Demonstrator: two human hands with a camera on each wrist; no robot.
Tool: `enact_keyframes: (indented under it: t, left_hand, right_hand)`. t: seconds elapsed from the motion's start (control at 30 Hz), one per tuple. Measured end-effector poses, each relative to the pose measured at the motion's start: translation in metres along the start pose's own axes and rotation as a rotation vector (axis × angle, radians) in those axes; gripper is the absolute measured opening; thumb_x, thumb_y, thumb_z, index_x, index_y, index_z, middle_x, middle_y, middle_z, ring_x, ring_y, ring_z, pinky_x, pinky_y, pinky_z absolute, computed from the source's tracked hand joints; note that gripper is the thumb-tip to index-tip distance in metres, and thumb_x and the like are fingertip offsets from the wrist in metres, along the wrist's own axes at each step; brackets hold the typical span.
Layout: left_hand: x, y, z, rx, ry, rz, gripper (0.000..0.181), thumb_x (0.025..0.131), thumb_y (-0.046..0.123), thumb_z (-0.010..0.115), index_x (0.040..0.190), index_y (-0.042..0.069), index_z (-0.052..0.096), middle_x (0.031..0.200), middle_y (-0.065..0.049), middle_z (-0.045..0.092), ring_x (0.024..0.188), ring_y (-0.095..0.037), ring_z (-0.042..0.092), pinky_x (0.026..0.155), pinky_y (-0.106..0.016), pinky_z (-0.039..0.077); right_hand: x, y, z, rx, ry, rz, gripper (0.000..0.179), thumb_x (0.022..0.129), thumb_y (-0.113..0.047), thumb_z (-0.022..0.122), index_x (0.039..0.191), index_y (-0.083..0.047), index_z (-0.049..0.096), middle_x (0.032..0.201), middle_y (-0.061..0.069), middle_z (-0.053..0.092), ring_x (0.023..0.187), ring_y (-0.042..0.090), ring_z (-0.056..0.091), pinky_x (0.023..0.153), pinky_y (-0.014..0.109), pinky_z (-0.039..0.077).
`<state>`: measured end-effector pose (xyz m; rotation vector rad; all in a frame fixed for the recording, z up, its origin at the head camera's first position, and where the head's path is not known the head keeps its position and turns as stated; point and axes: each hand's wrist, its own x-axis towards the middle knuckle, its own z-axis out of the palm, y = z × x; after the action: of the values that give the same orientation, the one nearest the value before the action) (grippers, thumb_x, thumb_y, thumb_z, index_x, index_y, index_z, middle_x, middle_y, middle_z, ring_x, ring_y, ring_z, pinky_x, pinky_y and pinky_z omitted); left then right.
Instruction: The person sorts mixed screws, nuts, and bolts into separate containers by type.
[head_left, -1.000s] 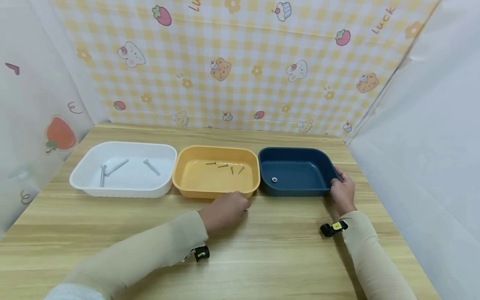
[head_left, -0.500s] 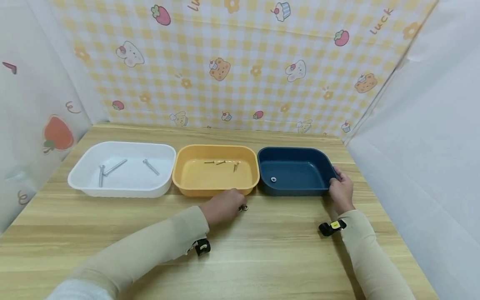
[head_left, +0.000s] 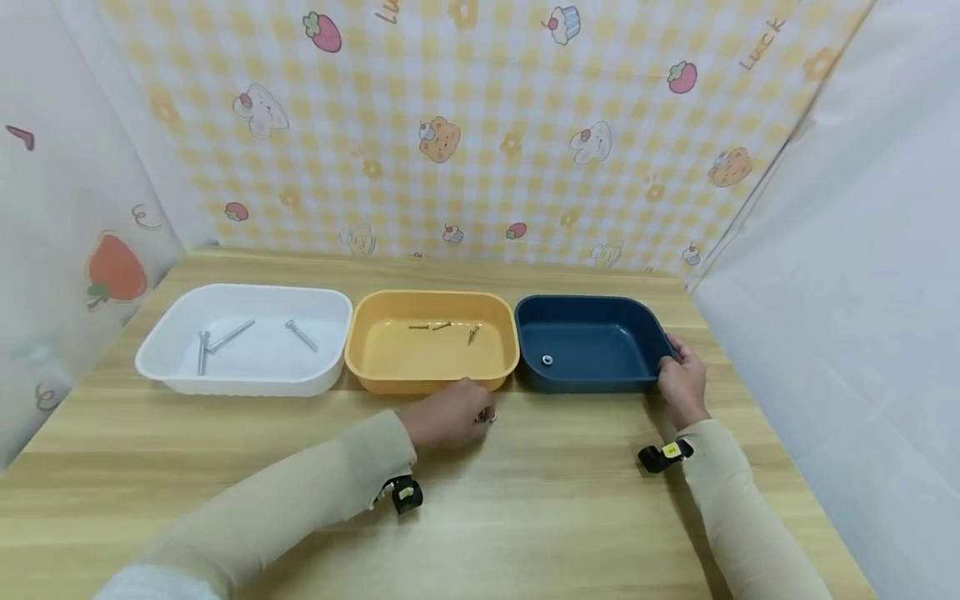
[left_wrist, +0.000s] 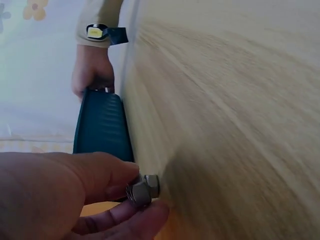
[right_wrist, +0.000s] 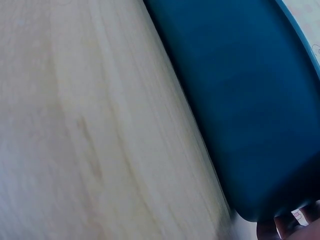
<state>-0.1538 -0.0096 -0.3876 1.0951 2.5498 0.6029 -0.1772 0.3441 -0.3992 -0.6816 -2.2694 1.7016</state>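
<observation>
My left hand [head_left: 448, 414] is just in front of the yellow tray [head_left: 405, 387], near its right corner. Between thumb and fingertips it pinches metal hex nuts [left_wrist: 142, 191], clustered together in the left wrist view. The right hand [head_left: 686, 385] grips the right end of the dark blue tray [head_left: 588, 386], thumb at the rim and other fingers along the outer end. Inside that tray, towards its front left, lies one small nut [head_left: 547, 360]. Several small screws [head_left: 441, 326] lie in the yellow tray.
A white tray [head_left: 255, 387] holding three long bolts [head_left: 302, 335] stands left of the yellow one. All three trays form a row on the wooden table [head_left: 540, 517]. Behind is a checked, patterned cloth [head_left: 480, 192]; a white sheet [head_left: 847, 275] hangs at the right.
My left hand has shifted slightly left, and the nuts show more at its fingertips. Some screws in the yellow tray have shifted, two now close together. The right hand keeps its grip.
</observation>
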Motion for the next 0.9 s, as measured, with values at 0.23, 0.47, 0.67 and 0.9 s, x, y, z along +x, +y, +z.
enact_keyframes:
  t: [0.23, 0.47, 0.67, 0.9]
  left_hand:
    - [0.006, 0.002, -0.011, -0.257, -0.046, -0.054, 0.008, 0.093, 0.011, 0.062, 0.091, 0.01, 0.069, 0.077, 0.005, 0.062, 0.068, -0.01, 0.057, 0.063, -0.023, 0.048]
    - [0.013, 0.008, -0.02, -0.865, -0.037, -0.16, 0.022, 0.1, 0.004, 0.051, 0.112, -0.009, 0.063, 0.091, -0.017, 0.066, 0.073, -0.019, 0.064, 0.074, -0.033, 0.056]
    - [0.025, 0.012, -0.025, -1.251, -0.018, -0.232, 0.031, 0.103, 0.004, 0.043, 0.126, -0.016, 0.052, 0.104, -0.02, 0.06, 0.087, -0.019, 0.062, 0.081, -0.027, 0.055]
    - [0.052, 0.018, -0.037, -1.484, 0.059, -0.32, 0.036, 0.104, 0.005, 0.042, 0.134, -0.015, 0.044, 0.128, -0.029, 0.05, 0.104, -0.026, 0.063, 0.083, -0.023, 0.054]
  right_hand:
    - [0.002, -0.001, 0.001, 0.007, 0.012, -0.008, 0.06, 0.091, 0.003, 0.034, 0.149, -0.01, 0.038, 0.15, 0.009, 0.04, 0.123, 0.017, 0.04, 0.077, 0.017, 0.036]
    - [0.002, 0.001, 0.0, 0.01, 0.006, -0.001, 0.06, 0.091, 0.004, 0.034, 0.15, -0.01, 0.037, 0.152, 0.009, 0.037, 0.127, 0.016, 0.037, 0.084, 0.018, 0.035]
    - [-0.001, 0.006, -0.001, -0.014, -0.003, 0.014, 0.06, 0.092, 0.004, 0.034, 0.15, -0.01, 0.036, 0.153, 0.008, 0.036, 0.129, 0.017, 0.036, 0.079, 0.018, 0.037]
    - [0.002, 0.003, 0.001, 0.005, 0.011, -0.019, 0.059, 0.092, 0.004, 0.033, 0.149, -0.008, 0.037, 0.151, 0.01, 0.039, 0.131, 0.017, 0.037, 0.091, 0.021, 0.035]
